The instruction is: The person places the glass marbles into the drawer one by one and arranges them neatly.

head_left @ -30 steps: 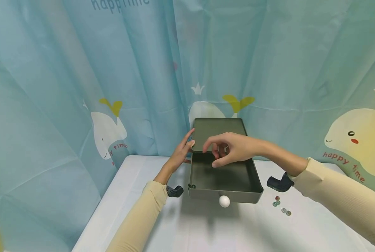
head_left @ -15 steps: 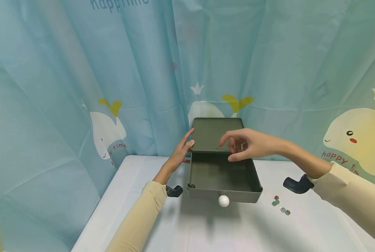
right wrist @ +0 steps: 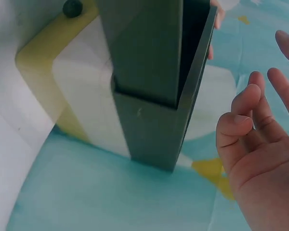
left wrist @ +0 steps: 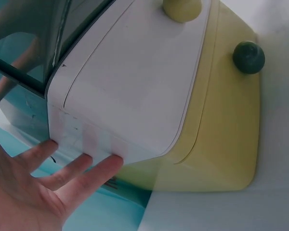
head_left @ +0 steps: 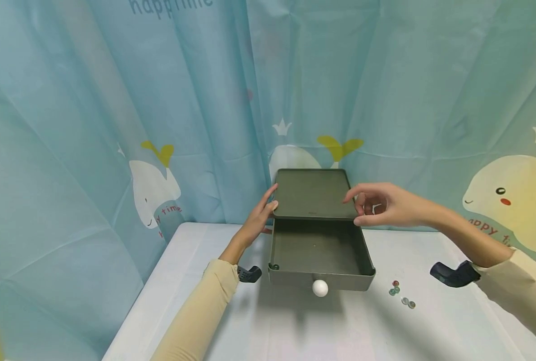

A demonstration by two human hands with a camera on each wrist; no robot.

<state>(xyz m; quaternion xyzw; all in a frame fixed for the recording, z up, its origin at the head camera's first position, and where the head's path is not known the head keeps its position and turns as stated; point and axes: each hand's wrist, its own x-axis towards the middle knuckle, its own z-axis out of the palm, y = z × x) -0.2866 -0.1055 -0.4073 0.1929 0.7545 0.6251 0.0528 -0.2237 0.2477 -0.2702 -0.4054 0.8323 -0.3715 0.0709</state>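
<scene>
A small drawer cabinet (head_left: 312, 193) stands at the back of the table, its dark green top drawer (head_left: 319, 250) pulled out, with a white knob (head_left: 320, 288) in front. My left hand (head_left: 255, 220) rests along the cabinet's left side; in the left wrist view its straight fingers (left wrist: 94, 171) touch the white tier (left wrist: 130, 82). Beside the cabinet top's right edge is my right hand (head_left: 387, 204). The right wrist view shows that hand (right wrist: 265, 149) apart from the cabinet, fingers loosely bent, holding nothing. A small dark round thing (head_left: 275, 266) sits at the drawer's front left corner.
Several small round glassy pieces (head_left: 395, 290), marble-like, lie on the white table (head_left: 367, 331) right of the drawer. A yellow tier (left wrist: 226, 125) with a dark green knob (left wrist: 249, 57) lies below the white one. A printed blue curtain (head_left: 214, 100) hangs close behind.
My right hand has moved right, from over the pulled-out drawer to beside the cabinet's right edge. The left hand and the drawer have stayed in place.
</scene>
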